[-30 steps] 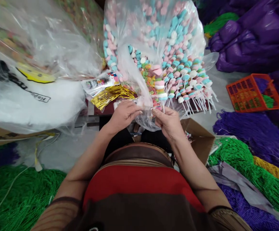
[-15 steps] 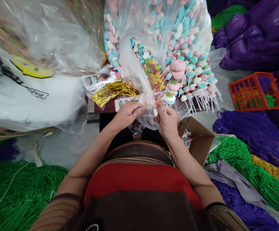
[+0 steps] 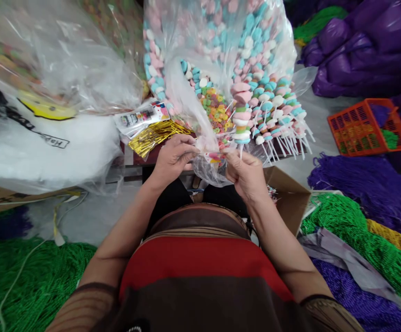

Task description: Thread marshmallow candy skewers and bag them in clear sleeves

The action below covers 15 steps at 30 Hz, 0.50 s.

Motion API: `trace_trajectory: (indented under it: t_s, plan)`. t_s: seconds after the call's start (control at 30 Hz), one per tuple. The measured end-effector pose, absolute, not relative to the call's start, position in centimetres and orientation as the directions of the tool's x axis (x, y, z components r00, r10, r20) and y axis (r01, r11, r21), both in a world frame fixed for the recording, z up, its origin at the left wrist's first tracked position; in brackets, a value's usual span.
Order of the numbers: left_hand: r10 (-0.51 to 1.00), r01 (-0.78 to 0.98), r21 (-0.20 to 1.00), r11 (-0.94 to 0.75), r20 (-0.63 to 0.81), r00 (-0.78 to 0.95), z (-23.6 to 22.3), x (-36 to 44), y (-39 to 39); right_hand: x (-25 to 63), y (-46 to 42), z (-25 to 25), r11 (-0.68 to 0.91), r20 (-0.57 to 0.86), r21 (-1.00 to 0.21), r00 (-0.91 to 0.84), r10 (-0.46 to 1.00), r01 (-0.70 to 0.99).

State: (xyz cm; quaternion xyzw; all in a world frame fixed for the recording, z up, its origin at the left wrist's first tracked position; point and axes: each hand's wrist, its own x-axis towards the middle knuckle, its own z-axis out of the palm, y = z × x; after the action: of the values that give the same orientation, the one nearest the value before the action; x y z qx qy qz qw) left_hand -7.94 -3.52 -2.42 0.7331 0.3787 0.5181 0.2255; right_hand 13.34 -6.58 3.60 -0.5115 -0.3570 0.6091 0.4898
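Observation:
In my right hand [image 3: 247, 173], closed thumb against fingers, is the white stick of a marshmallow candy skewer [image 3: 242, 117]. Pink, white, blue and green pieces are stacked upright above the fist. A small printed plastic bag [image 3: 215, 158] stretches between my hands, its colourful end near the right fingertips. My left hand [image 3: 174, 157] pinches towards the bag's other end with thumb and forefinger, the remaining fingers curled loosely. Just behind the hands, a clear bag holds ring gummies [image 3: 217, 108]. Finished-looking candy skewers [image 3: 278, 110] lie piled to the right, sticks towards me.
Gold twist ties [image 3: 155, 133] and printed bags [image 3: 141, 117] lie left on the table. Behind stands a large bag of marshmallows [image 3: 217, 27]. A cardboard box [image 3: 288, 198] sits below right, an orange basket [image 3: 369, 127] beyond it. Green bead strands [image 3: 31, 281] cover the floor at left.
My right hand has shifted slightly right, with the skewer. My left hand has moved slightly left, its fingers spreading more. More of the printed bag now shows between the hands.

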Motion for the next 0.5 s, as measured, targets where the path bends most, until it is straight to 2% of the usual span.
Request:
trace_trajectory:
  t_s: [0.23, 0.5]
  plan:
    - [0.791, 0.466, 0.650, -0.601, 0.570, 0.224, -2.4, -7.6, -3.7, 14.0, -7.1, 3.9, -0.323, -0.319, -0.922, -0.055, 0.946, -0.214]
    - [0.726, 0.529, 0.540, -0.655, 0.645, 0.241, -2.7, -7.3, -3.9, 14.7, -7.1, 3.5, -0.320, -0.314, -0.942, -0.066, 0.947, -0.102]
